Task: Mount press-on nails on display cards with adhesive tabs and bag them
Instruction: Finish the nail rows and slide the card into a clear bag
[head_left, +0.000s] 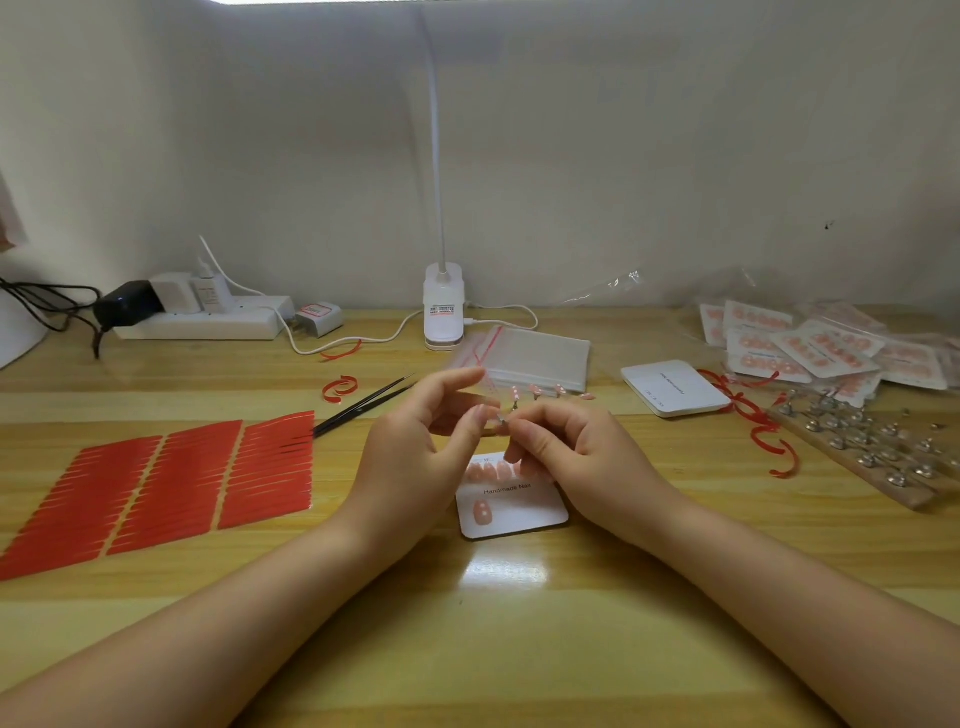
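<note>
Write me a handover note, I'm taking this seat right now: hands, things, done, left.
Left hand and right hand together pinch a small nail on a metal stand above the card.
Card: top row filled, one nail in the bottom row.
More nails on stands wait behind the hands.
Red tab sheets left; bags and blank cards behind; bagged cards far right.
Left: fill the bottom row, bag the card.
</note>
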